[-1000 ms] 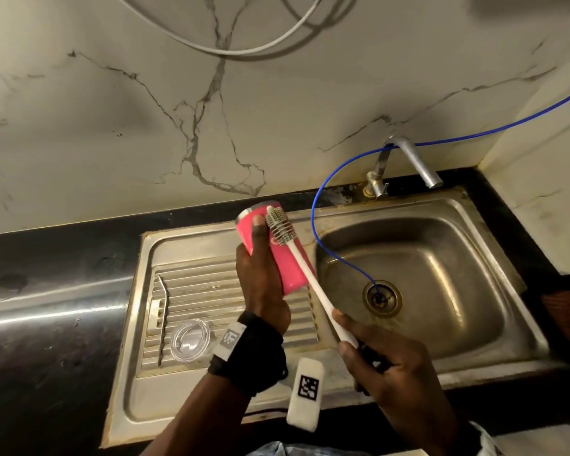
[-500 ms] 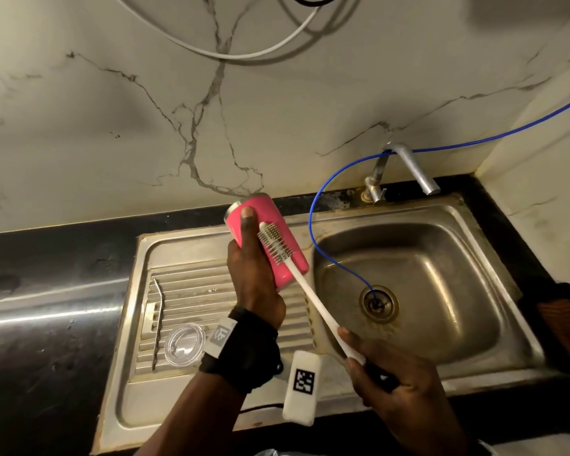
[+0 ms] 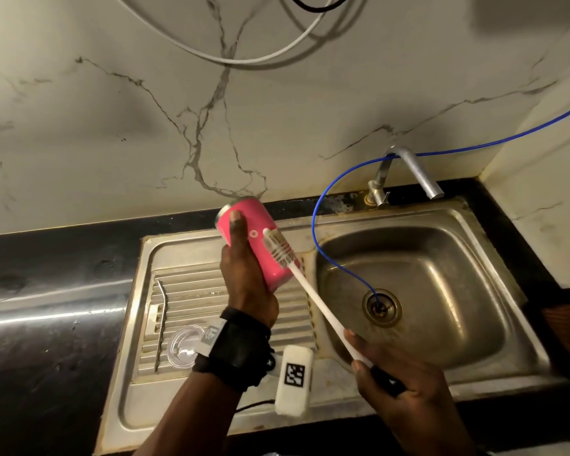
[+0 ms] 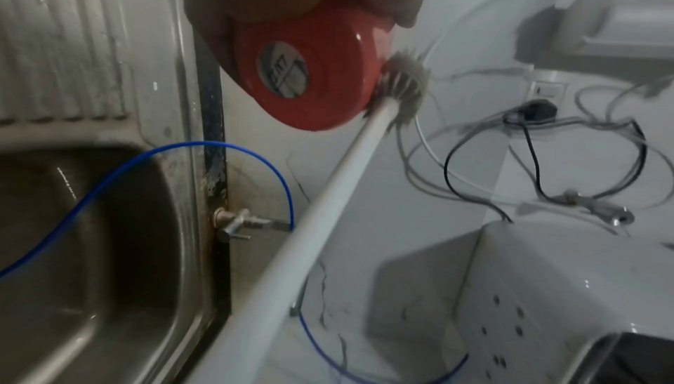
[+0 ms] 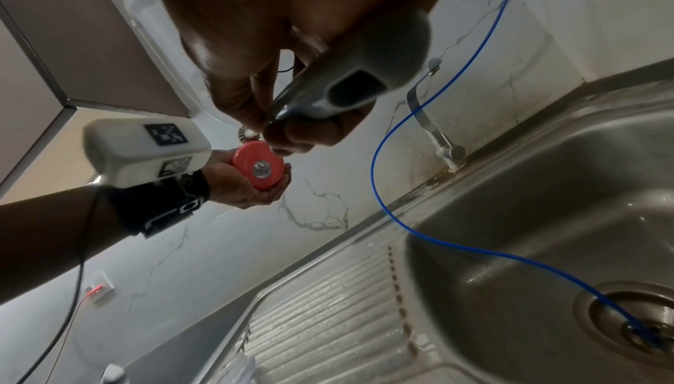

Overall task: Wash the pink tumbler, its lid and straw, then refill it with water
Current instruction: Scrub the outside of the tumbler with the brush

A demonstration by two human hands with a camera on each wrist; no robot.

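My left hand grips the pink tumbler, held tilted above the drainboard with its mouth toward the wall; its base faces both wrist cameras. My right hand grips the dark handle of a long white bottle brush. The brush's bristle head lies against the tumbler's outer side. The clear lid and the bent metal straw lie on the ribbed drainboard at the left.
The steel sink basin lies to the right, with a tap above it. A blue tube runs from the wall into the drain. Black countertop surrounds the sink; cables hang on the marble wall.
The brush head has slid from the tumbler's rim down along its outer side. My left hand has tipped the tumbler's mouth further toward the wall.
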